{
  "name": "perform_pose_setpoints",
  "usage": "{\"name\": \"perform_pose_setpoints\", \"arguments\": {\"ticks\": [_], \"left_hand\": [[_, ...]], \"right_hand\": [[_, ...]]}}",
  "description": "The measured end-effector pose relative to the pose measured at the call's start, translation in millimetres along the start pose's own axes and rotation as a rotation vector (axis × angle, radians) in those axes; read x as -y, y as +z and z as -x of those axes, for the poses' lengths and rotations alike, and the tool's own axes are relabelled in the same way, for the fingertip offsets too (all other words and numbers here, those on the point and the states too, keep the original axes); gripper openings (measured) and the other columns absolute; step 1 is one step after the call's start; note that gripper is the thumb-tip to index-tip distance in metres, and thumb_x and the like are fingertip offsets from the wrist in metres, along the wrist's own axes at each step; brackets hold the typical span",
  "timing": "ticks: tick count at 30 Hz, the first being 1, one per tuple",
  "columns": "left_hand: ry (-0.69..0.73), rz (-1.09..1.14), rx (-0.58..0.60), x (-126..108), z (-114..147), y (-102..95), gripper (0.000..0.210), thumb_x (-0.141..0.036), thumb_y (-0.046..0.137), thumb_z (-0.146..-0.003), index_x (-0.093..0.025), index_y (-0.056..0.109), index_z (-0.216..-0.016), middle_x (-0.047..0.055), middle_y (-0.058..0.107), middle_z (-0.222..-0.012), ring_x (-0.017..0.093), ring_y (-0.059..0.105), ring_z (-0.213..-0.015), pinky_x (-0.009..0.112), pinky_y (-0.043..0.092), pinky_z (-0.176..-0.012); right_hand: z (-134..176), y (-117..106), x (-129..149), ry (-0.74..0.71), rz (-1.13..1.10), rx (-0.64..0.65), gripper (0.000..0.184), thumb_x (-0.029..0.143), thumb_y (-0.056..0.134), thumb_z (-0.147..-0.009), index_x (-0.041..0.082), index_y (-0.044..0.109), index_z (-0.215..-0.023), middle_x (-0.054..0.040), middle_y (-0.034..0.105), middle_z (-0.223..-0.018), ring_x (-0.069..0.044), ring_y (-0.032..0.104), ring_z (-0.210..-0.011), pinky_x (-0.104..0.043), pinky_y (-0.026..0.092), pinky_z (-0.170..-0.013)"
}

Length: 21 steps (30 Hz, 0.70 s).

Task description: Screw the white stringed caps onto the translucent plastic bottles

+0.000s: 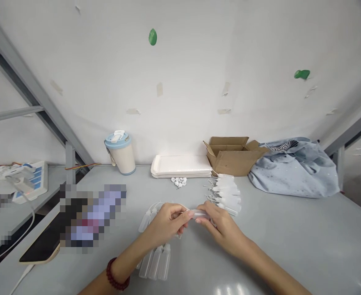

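Observation:
Between my two hands a small translucent plastic bottle (pixel 200 214) lies on its side above the table. My left hand (pixel 170 221) is closed in a pinch at the bottle's left end, where a thin pale thread shows. My right hand (pixel 220 223) grips the body from the other side, fingers on top and thumb below. Partly under my left arm are several similar bottles (pixel 155 262), with more of them (pixel 145 221) behind it. To the right, several bottles with strings (pixel 228 192) lie in an overlapping row. Small white caps (pixel 179 182) sit in a cluster beyond my hands.
A stack of white padded envelopes (pixel 182 166) lies against the wall, beside an open cardboard box (pixel 237 162). A blue-lidded cup (pixel 122 153) stands at the back left. Grey-blue fabric (pixel 294 172) is heaped at the right. A phone (pixel 45 241) with a cable lies at the left.

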State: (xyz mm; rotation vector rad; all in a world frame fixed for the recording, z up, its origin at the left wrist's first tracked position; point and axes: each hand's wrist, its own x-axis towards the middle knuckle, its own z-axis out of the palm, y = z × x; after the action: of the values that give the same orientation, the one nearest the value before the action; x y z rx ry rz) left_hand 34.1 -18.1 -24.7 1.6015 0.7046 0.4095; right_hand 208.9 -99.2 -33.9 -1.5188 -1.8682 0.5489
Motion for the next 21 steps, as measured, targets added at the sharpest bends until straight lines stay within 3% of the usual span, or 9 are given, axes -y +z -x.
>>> {"name": "perform_pose_setpoints", "arguments": {"ticks": [3,8,14,18,21], "left_hand": [[0.009,-0.016,0.012,1.0,-0.6,-0.5,0.041,-0.047,0.051,-0.084,-0.013,0.055,-0.061,-0.002,0.051,-0.055,0.009,0.048,-0.047,0.019,0.041,-0.046],[0.060,-0.094,0.028,-0.3,2.4,1.1,0.038,-0.040,0.050,-0.085,-0.014,0.055,-0.058,-0.002,0.048,-0.054,0.010,0.048,-0.049,0.020,0.039,-0.047],[0.240,-0.365,-0.036,-7.6,3.0,3.2,0.037,-0.030,0.053,-0.084,-0.015,0.048,-0.050,-0.003,0.040,-0.052,0.010,0.038,-0.054,0.023,0.032,-0.054],[0.088,-0.221,0.010,-5.9,2.7,0.4,0.034,-0.039,0.048,-0.086,-0.015,0.059,-0.063,-0.001,0.052,-0.059,0.011,0.048,-0.055,0.021,0.038,-0.051],[0.004,-0.111,0.044,-3.2,3.4,0.4,0.038,-0.044,0.046,-0.086,-0.015,0.058,-0.065,-0.001,0.053,-0.058,0.010,0.050,-0.051,0.020,0.040,-0.049]], "right_hand": [[0.9,2.2,-2.2,-0.067,0.038,-0.026,0.028,0.036,0.033,-0.096,0.019,0.055,-0.095,-0.0063,0.056,-0.080,-0.018,0.051,-0.069,-0.029,0.039,-0.062],[-0.7,0.9,3.1,0.033,-0.187,0.045,0.035,0.038,0.030,-0.096,0.019,0.054,-0.080,-0.0026,0.057,-0.073,-0.015,0.050,-0.065,-0.027,0.037,-0.062],[-3.2,-0.2,1.6,0.219,-0.361,0.078,0.047,0.052,0.032,-0.092,0.020,0.035,-0.058,0.0052,0.029,-0.054,-0.010,0.030,-0.050,-0.024,0.026,-0.049],[-2.3,-0.9,3.7,0.120,-0.230,-0.023,0.042,0.047,0.030,-0.094,0.019,0.047,-0.068,0.0002,0.049,-0.063,-0.014,0.045,-0.059,-0.026,0.034,-0.057],[-0.5,-0.7,4.5,0.023,-0.133,-0.069,0.035,0.041,0.029,-0.096,0.020,0.054,-0.082,-0.0035,0.057,-0.073,-0.016,0.051,-0.064,-0.028,0.038,-0.061]]}}
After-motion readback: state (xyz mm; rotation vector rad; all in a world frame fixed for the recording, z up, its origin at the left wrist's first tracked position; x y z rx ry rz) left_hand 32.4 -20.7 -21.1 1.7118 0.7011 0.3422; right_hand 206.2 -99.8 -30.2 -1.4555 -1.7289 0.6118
